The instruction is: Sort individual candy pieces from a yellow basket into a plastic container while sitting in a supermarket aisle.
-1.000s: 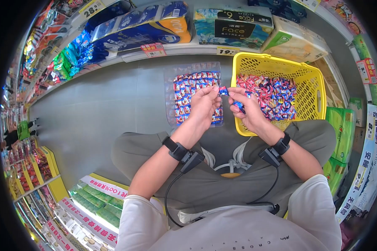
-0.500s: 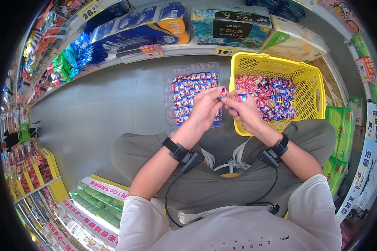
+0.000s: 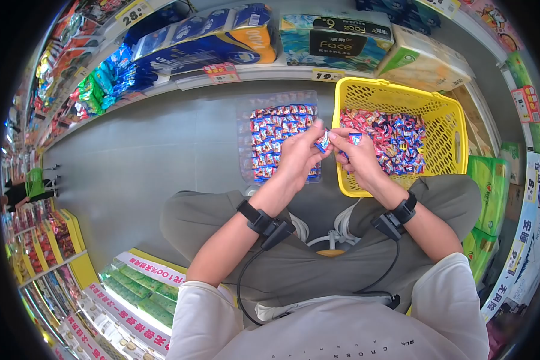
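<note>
While the person sits cross-legged on the grey shop floor point(image 3: 144, 150), both hands are raised in front of the chest, meeting over the gap between two containers. The left hand point(image 3: 297, 157) and the right hand point(image 3: 361, 162) share a small blue-and-red wrapped candy point(image 3: 323, 143). The left fingers point(image 3: 313, 131) are closed on its left end and the right fingers point(image 3: 339, 137) are pinched on its right end. Its long axis seems to run roughly left to right between the hands, a little tilted, though it is too small to be sure. The left hand looks to have the fuller hold of it. The right hand also keeps a second wrapped candy of the same kind point(image 3: 355, 138) tucked under its curled fingers, so neither hand is open.

Just left of and beyond the held candy lies a clear flat plastic tray point(image 3: 243, 141), lined with rows of like candies. Just right of it stands a yellow perforated plastic basket point(image 3: 396, 91), holding a loose heap of them. Farther off, a shelf of packaged tissue point(image 3: 336, 39) runs along the aisle.
</note>
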Demonstrator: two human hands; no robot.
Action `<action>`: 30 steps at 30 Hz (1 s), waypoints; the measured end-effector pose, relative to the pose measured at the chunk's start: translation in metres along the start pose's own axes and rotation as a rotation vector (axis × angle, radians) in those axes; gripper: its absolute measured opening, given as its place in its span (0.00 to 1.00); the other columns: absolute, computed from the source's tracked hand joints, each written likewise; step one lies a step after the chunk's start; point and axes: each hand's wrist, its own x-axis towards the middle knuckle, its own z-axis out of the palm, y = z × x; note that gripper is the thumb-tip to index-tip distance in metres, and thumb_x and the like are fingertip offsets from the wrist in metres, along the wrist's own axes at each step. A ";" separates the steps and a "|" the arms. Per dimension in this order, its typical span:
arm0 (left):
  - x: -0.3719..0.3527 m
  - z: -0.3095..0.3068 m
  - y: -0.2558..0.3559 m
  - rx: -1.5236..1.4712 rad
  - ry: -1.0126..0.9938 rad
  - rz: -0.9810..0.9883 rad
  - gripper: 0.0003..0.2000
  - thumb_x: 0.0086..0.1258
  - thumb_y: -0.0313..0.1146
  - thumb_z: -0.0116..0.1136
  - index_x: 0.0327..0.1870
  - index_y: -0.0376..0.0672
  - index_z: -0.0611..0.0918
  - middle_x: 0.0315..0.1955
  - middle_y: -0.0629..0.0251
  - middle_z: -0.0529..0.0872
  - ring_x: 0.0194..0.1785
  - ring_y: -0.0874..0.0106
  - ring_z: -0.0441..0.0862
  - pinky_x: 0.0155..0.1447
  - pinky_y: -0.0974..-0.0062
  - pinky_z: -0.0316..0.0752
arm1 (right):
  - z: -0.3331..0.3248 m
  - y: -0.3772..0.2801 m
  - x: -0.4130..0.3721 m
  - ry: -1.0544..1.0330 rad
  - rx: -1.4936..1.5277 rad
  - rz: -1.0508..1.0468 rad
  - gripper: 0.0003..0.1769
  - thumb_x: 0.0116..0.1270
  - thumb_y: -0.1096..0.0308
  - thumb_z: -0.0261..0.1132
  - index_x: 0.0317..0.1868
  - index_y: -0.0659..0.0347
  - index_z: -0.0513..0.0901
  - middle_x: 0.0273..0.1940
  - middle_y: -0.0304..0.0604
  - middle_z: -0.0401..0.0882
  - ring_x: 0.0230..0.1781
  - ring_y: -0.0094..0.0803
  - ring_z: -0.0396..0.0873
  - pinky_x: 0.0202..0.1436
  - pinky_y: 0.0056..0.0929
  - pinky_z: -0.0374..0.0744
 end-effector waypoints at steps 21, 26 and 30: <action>0.013 -0.010 -0.003 0.299 0.114 0.131 0.11 0.69 0.32 0.67 0.48 0.39 0.86 0.32 0.73 0.84 0.30 0.84 0.74 0.34 0.85 0.69 | 0.000 0.000 0.001 -0.006 -0.162 0.057 0.15 0.67 0.57 0.71 0.35 0.61 0.83 0.25 0.32 0.75 0.17 0.15 0.68 0.15 0.15 0.57; 0.013 -0.011 -0.010 0.144 0.134 0.105 0.11 0.71 0.36 0.66 0.47 0.40 0.84 0.32 0.73 0.84 0.30 0.82 0.75 0.35 0.83 0.71 | 0.005 -0.001 -0.001 -0.039 -0.286 0.017 0.14 0.68 0.57 0.70 0.37 0.60 0.82 0.25 0.33 0.76 0.17 0.15 0.70 0.16 0.16 0.61; 0.009 -0.009 -0.013 -0.031 0.164 0.020 0.13 0.70 0.41 0.66 0.44 0.40 0.81 0.34 0.70 0.83 0.33 0.77 0.79 0.36 0.80 0.74 | 0.006 0.004 -0.003 0.043 -0.154 -0.046 0.11 0.69 0.61 0.68 0.41 0.59 0.80 0.24 0.33 0.77 0.17 0.14 0.69 0.17 0.15 0.62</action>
